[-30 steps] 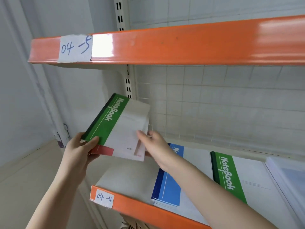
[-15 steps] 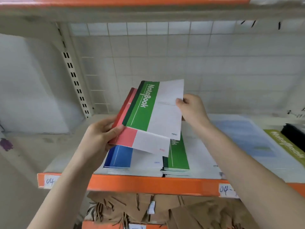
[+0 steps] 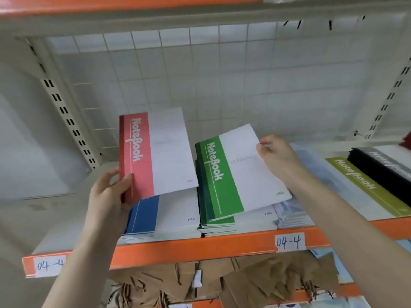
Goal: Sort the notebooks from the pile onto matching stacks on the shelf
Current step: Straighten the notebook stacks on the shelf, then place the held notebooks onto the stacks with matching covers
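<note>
Lowering the green notebook (image 3: 240, 174), right hand (image 3: 278, 158) fingers pinching its corner, onto the green stack (image 3: 216, 225); my left hand (image 3: 109, 194) grips the red notebook (image 3: 155, 152), unplaced.

The green notebook (image 3: 235, 174) and the red notebook (image 3: 155, 154), held overlapped as one small pile half a second ago, are now separated. The right hand (image 3: 278, 158) has carried the green notebook rightward and down; it now lies tilted directly above the green stack (image 3: 216, 223) on the shelf (image 3: 200, 245), pinched at its far right corner. The red notebook, previously mostly covered by the green one, is fully exposed. The left hand (image 3: 111, 192) has raised it more upright, to the left of the green stack and above the blue stack (image 3: 155, 216), gripping its lower left corner.
</note>
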Available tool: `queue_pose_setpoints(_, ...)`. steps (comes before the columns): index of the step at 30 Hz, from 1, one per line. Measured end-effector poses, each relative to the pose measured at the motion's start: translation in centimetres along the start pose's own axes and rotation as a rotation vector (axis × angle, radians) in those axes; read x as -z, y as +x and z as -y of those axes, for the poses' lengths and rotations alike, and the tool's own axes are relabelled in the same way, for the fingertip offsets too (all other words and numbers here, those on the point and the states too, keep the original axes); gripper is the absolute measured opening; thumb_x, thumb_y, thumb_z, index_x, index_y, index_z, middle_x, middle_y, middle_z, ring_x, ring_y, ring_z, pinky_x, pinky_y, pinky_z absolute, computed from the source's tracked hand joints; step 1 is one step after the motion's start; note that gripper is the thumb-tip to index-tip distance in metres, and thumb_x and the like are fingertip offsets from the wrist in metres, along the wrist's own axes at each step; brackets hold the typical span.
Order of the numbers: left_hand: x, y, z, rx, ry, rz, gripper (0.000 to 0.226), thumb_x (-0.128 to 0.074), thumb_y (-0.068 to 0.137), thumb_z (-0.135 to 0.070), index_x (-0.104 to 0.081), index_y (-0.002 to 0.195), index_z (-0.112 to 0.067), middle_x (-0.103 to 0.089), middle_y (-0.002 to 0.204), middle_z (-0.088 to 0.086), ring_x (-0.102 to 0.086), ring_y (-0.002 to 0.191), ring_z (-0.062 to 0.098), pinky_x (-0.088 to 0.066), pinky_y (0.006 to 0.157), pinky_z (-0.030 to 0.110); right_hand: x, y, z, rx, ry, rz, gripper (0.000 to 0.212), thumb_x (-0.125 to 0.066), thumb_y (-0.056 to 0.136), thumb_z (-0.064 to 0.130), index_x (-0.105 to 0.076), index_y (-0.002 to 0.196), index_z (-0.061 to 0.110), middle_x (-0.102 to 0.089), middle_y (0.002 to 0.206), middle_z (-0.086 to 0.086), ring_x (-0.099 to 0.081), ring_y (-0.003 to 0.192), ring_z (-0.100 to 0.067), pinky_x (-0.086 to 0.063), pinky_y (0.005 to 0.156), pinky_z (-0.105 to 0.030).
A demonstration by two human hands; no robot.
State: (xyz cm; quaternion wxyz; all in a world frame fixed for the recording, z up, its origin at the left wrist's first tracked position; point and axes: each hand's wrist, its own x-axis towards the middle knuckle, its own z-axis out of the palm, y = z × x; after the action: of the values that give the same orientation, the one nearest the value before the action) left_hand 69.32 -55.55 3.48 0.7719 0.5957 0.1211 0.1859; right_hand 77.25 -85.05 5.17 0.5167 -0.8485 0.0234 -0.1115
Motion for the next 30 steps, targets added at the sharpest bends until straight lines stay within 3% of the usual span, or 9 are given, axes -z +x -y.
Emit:
queue_pose_setpoints(3, -1.3, -0.5, 0.7, -0.014, 0.005, -0.065, 0.027, -0.044, 0.097, 0.002, -0.048, 0.117, -0.015, -0.063, 0.097, 0.007, -0.064, 0.071, 0.016, -0.056, 0.054, 0.027, 1.0, -0.2, 0.5, 0.017, 0.085, -0.045, 0.014, -0.046, 0.098, 0.017, -0.059, 0.102, 0.012, -0.057, 0.087, -0.002, -0.050, 0.073, -0.015, -0.036, 0.056, -0.021)
queue_pose_setpoints(7, -3.5, -2.6, 0.3, -0.063, 0.000, 0.021, 0.056, -0.041, 0.097, 0.005, -0.035, 0.139, -0.031, -0.066, 0.103, 0.004, -0.065, 0.087, 0.022, -0.057, 0.073, 0.040, 1.2, -1.0, 1.1, -0.073, 0.277, 0.051, 0.019, -0.050, 0.097, 0.018, -0.064, 0.085, 0.014, -0.062, 0.073, -0.001, -0.055, 0.066, -0.016, -0.045, 0.058, -0.017)
queue_pose_setpoints(11, -5.8, -5.0, -1.0, -0.131, 0.113, 0.144, 0.033, -0.044, 0.099, -0.005, -0.070, 0.108, -0.023, -0.069, 0.103, 0.001, -0.066, 0.091, 0.023, -0.057, 0.079, 0.042, 0.0, -1.4, 1.7, -0.121, 0.373, 0.184, 0.019, -0.052, 0.097, 0.019, -0.067, 0.098, 0.008, -0.068, 0.088, -0.015, -0.060, 0.075, -0.023, -0.047, 0.072, -0.031)
queue_pose_setpoints(14, -7.2, -6.4, -2.3, -0.122, 0.092, 0.287, 0.027, -0.048, 0.090, -0.032, -0.072, 0.094, -0.020, -0.075, 0.095, 0.002, -0.071, 0.084, 0.018, -0.058, 0.065, 0.028, -1.2, -1.3, 1.8, -0.067, 0.322, 0.136, 0.018, -0.051, 0.097, 0.021, -0.064, 0.105, 0.011, -0.066, 0.092, -0.007, -0.059, 0.082, -0.021, -0.046, 0.076, -0.028)
queue_pose_setpoints(16, -7.7, -6.4, -2.9, -0.131, 0.113, 0.320, 0.025, -0.049, 0.093, -0.025, -0.072, 0.094, -0.016, -0.075, 0.093, 0.004, -0.072, 0.085, 0.020, -0.056, 0.065, 0.026, -1.9, -1.1, 1.8, -0.015, 0.316, 0.067, 0.014, -0.050, 0.097, 0.020, -0.060, 0.103, 0.013, -0.064, 0.093, -0.002, -0.058, 0.085, -0.017, -0.044, 0.077, -0.025)
queue_pose_setpoints(21, -7.5, -4.9, -2.7, -0.054, 0.151, 0.256, 0.014, -0.056, 0.092, -0.006, -0.068, 0.085, -0.005, -0.075, 0.088, 0.007, -0.071, 0.080, 0.021, -0.057, 0.063, 0.028, -2.7, -0.7, 1.8, 0.079, 0.298, -0.004, 0.012, -0.052, 0.096, 0.020, -0.055, 0.104, 0.012, -0.059, 0.091, 0.002, -0.053, 0.080, -0.009, -0.039, 0.061, -0.008)
queue_pose_setpoints(25, -6.7, -3.5, -2.4, 0.031, 0.095, 0.126, 0.016, -0.064, 0.088, -0.012, -0.061, 0.073, -0.006, -0.070, 0.076, 0.013, -0.067, 0.064, 0.025, -0.058, 0.057, 0.036, -2.6, 0.3, 2.1, 0.073, 0.247, 0.000, 0.013, -0.057, 0.093, 0.019, -0.056, 0.099, 0.007, -0.059, 0.086, -0.003, -0.053, 0.076, -0.015, -0.039, 0.059, -0.020)
queue_pose_setpoints(27, -5.3, -2.5, -2.5, 0.012, 0.116, 0.018, 0.022, -0.066, 0.088, -0.017, -0.061, 0.068, -0.011, -0.063, 0.072, 0.014, -0.059, 0.064, 0.027, -0.052, 0.058, 0.040, -1.9, 1.0, 2.0, 0.086, 0.116, -0.038, 0.012, -0.057, 0.093, 0.018, -0.055, 0.097, 0.007, -0.059, 0.085, -0.004, -0.055, 0.081, -0.021, -0.037, 0.059, -0.024)
queue_pose_setpoints(30, -2.6, -1.2, -2.9, -0.022, 0.143, -0.114, 0.026, -0.066, 0.088, -0.017, -0.058, 0.064, -0.014, -0.059, 0.072, 0.011, -0.053, 0.070, 0.026, -0.044, 0.063, 0.038, -0.9, 1.2, 1.6, 0.112, -0.179, -0.037, 0.022, -0.054, 0.093, 0.015, -0.051, 0.111, 0.001, -0.061, 0.102, -0.014, -0.057, 0.094, -0.030, -0.036, 0.067, -0.028)
